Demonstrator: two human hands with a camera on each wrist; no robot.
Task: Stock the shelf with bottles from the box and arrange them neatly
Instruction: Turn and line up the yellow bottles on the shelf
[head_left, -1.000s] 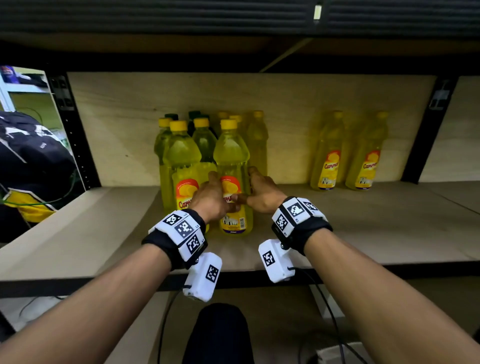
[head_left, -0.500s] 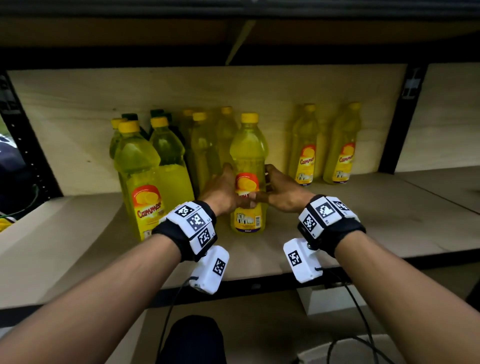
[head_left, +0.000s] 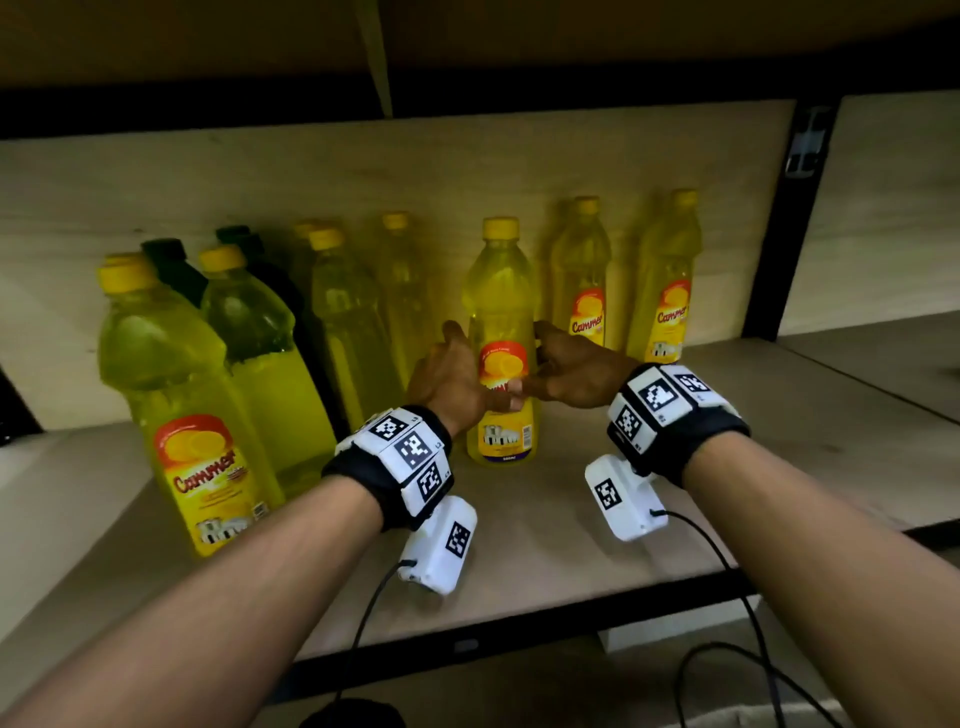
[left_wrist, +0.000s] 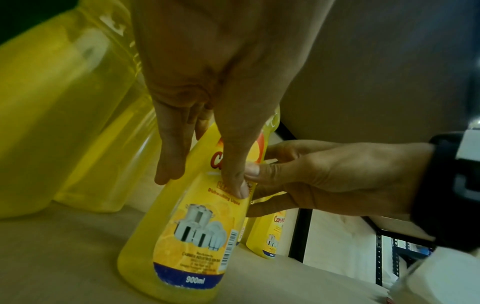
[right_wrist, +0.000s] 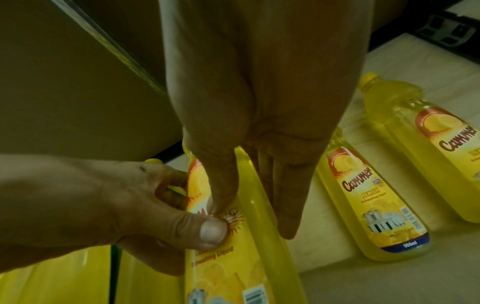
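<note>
On the pale wooden shelf board (head_left: 545, 525), left of the left hand (head_left: 451, 375), a cluster of yellow plastic dish-liquid bottles (head_left: 332, 332) stood upright, among them two dark green bottles (head_left: 176, 270) with dark caps; the nearest one, a large yellow bottle with a red-and-orange "Cammer" label (head_left: 192, 415), stood closest to the shelf's front edge. Behind the right hand (head_left: 574, 371), near the light plywood back panel (head_left: 363, 171), two more yellow "Cammer" bottles (head_left: 582, 291) stood side by side, the further one (head_left: 667, 296) just beside a black metal upright (head_left: 779, 234). Both wrists wore black bands with white coded marker blocks (head_left: 410, 452), and a white camera unit (head_left: 623, 496) hung under each, with black cables trailing down.

Between the two hands stood the yellow 900 ml lemon dishwashing bottle with a yellow cap (head_left: 500, 343), upright with its base on the board, apart from the left cluster and in front of the pair at the back. The left hand gripped its left side, fingers wrapped behind and the thumb pressed on the label front. The right hand held the opposite side likewise, its thumb meeting the left thumb on the label in the wrist views (left_wrist: 324, 179) (right_wrist: 233, 123). Nothing lay between the held bottle and the pair behind it.
</note>
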